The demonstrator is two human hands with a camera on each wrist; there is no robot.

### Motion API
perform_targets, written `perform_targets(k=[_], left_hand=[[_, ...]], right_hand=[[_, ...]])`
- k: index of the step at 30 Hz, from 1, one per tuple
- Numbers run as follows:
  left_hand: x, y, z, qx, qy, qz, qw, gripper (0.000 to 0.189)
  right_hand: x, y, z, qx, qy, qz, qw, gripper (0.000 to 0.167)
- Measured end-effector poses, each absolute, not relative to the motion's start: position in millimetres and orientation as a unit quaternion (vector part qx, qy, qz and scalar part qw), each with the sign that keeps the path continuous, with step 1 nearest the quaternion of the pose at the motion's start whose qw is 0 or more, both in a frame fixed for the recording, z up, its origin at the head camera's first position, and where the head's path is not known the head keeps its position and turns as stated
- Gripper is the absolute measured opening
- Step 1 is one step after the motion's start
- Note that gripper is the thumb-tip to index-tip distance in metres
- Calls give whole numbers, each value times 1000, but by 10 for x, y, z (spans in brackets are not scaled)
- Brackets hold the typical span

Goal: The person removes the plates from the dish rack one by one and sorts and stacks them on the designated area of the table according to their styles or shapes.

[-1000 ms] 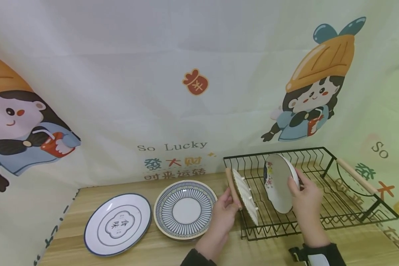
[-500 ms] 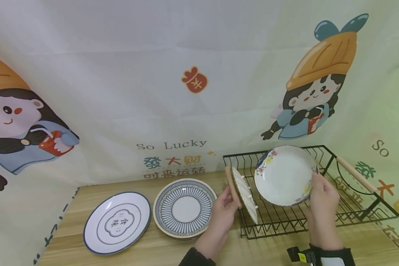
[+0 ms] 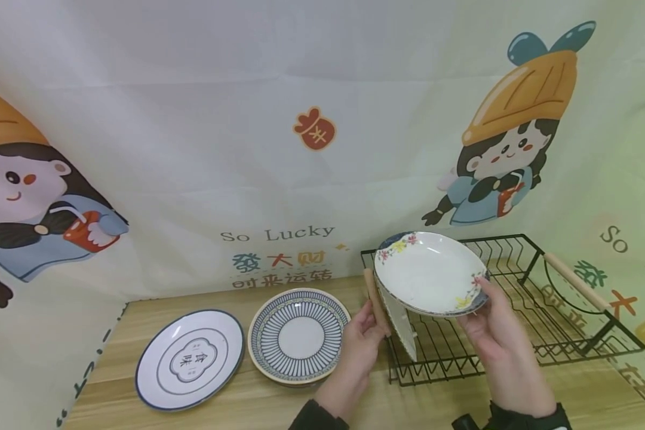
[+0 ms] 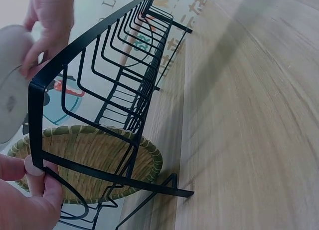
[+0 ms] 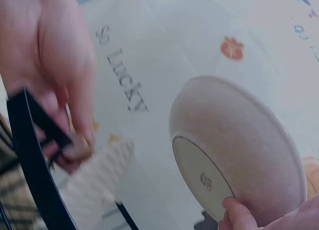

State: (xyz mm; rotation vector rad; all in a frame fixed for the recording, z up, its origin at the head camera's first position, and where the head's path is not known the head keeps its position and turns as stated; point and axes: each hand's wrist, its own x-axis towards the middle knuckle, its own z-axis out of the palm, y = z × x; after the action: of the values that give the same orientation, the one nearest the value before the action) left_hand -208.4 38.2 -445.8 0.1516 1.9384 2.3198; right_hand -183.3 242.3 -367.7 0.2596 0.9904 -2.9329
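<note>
In the head view my left hand (image 3: 361,343) grips the wooden handle (image 3: 375,301) at the left end of a black wire dish rack (image 3: 531,270). My right hand (image 3: 495,331) holds a white plate (image 3: 430,275) with a floral rim, thumb on the rim and fingers underneath. The plate is tilted above the rack's left half; its pale underside shows in the right wrist view. Inside the rack, near the gripped handle, leans a ribbed white piece (image 3: 400,322), partly hidden by the plate. From the left wrist view, a round woven-looking surface (image 4: 89,152) shows behind the rack's end bars.
Left of the rack, a blue-rimmed white plate (image 3: 161,358) and a plate with radiating blue stripes (image 3: 301,337) lie on the wooden table (image 3: 113,346). A second wooden handle (image 3: 575,283) is at the rack's right end. A printed cloth (image 3: 193,131) hangs close behind.
The right hand has lifted the floral plate from upright between the wires, turned its inner face up and moved it left over the rack's left end. The left hand keeps its grip.
</note>
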Motion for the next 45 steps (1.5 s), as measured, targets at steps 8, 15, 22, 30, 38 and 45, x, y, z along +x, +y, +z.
perform_targets(k=[8, 15, 22, 30, 38, 45], left_hand=[[-2067, 384, -4432, 64, 653, 754, 46, 49], [-2055, 325, -4457, 73, 636, 766, 64, 34], [-2054, 104, -4426, -6, 617, 786, 37, 54], [-2032, -141, -4075, -3, 517, 856, -18, 43], [-1904, -257, -3847, 38, 507, 858, 75, 46], [-1876, -369, -3839, 53, 516, 846, 122, 50]], right_hand=[[-1814, 2165, -3633, 60, 330, -941, 43, 62], [-1781, 2025, -3606, 49, 365, -928, 62, 54], [-1761, 1962, -3623, 46, 403, -912, 67, 59], [-1781, 1913, -3655, 32, 380, -921, 71, 53], [-1769, 1910, -3703, 2, 427, -902, 70, 41], [-1781, 1899, -3716, -13, 454, -887, 79, 50]])
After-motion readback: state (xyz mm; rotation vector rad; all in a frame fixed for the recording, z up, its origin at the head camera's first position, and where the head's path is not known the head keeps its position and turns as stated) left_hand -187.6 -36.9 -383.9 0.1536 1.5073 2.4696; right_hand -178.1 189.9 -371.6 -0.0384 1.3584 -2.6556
